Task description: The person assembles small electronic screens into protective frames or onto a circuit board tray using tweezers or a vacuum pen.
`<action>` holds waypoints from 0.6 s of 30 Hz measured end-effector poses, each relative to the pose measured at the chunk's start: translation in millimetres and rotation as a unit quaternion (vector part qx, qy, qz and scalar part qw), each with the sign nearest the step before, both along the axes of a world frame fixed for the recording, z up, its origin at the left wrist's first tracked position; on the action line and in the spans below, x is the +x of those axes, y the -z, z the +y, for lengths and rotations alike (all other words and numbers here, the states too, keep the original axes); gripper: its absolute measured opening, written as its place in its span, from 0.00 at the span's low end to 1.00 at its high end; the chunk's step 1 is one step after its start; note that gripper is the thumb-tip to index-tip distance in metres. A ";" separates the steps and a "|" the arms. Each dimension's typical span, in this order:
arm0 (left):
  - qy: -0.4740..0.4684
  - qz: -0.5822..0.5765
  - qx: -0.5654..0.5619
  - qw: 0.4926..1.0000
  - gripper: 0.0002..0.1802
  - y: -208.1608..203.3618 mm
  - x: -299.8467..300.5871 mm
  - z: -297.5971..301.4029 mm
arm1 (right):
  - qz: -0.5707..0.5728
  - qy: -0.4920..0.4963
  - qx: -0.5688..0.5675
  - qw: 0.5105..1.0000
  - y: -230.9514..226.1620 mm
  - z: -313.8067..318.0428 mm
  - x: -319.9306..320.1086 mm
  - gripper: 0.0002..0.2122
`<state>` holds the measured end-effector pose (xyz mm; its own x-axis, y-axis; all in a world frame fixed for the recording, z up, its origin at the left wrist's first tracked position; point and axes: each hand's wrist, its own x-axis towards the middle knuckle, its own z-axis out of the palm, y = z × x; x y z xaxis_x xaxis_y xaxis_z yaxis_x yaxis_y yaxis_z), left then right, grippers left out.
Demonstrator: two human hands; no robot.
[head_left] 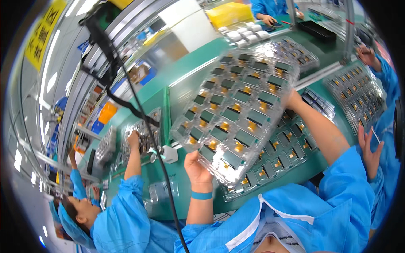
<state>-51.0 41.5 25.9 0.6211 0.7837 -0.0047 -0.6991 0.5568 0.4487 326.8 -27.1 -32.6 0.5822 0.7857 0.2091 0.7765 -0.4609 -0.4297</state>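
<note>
Between both hands I hold up a clear plastic tray (218,99), tilted above the table. Its pockets carry rows of small dark display panels (231,114) with gold-coloured flex tabs. My left hand (197,169), with a blue band on the wrist, grips the tray's near left corner. My right hand (292,100) holds the right edge, its fingers partly hidden by the tray. Underneath, on the green table, lies another clear tray (276,165) filled with similar panels, partly covered by the raised one.
More panel trays lie at the back (295,52) and right (356,95). White rolls (244,34) and a black bin (316,31) stand beyond. Co-workers in blue work at left (122,211), right (382,168) and far side. A black cable (145,114) hangs left of my hands.
</note>
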 end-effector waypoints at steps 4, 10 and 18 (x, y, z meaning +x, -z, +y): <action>0.029 0.000 -0.021 0.999 0.26 4.6 -3.1 -10.9 | 0.108 -0.002 0.261 0.959 8.4 -24.3 92.8 0.09; 0.052 -0.014 -0.055 0.997 0.27 17.0 -6.7 -16.8 | 0.149 0.113 0.348 0.919 -136.5 -37.8 69.3 0.10; 0.057 0.007 -0.039 0.998 0.33 15.3 -13.8 -36.6 | 0.242 -0.127 0.345 0.898 -177.2 -5.3 -39.9 0.12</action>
